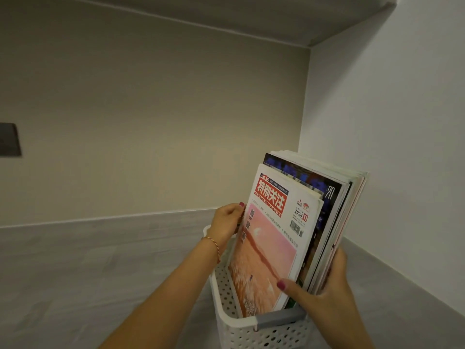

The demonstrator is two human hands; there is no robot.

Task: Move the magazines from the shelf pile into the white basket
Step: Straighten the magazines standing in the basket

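The white basket (264, 331) runs off the bottom edge; inside it, the magazines (297, 222) hide its far wall, and their lower ends are hidden.

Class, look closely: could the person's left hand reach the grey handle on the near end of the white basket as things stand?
Probably yes. The left hand rests at the magazines' far edge, and nothing blocks the grey handle, though it must let go first.

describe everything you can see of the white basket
The white basket looks like plastic, its walls perforated with rows of small round holes, with a grey handle piece on the near rim. It sits upright on the grey shelf near the corner. A stack of magazines stands in it, steadied by the left hand and right hand.
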